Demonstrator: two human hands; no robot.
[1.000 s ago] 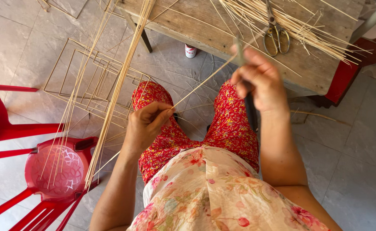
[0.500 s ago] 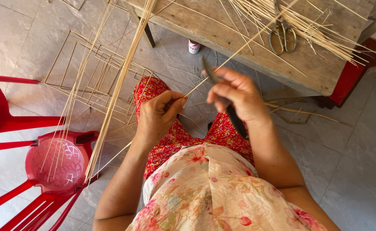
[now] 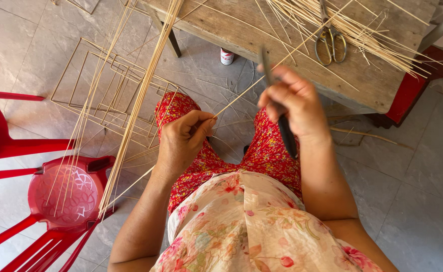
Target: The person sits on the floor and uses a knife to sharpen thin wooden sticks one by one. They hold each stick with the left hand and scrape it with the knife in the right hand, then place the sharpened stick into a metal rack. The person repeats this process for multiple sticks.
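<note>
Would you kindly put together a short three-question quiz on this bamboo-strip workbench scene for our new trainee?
1. True or false: the left hand pinches a thin bamboo strip between its fingertips.
2. What does the right hand grip?
A. scissors
B. a dark-handled knife
C. a red stool
3. Fill in: the scissors lie on the wooden ____, among loose strips.

Key:
1. True; the strip runs up from the fingertips toward the table.
2. B; the blade points up, the handle down past the wrist.
3. table.
</note>
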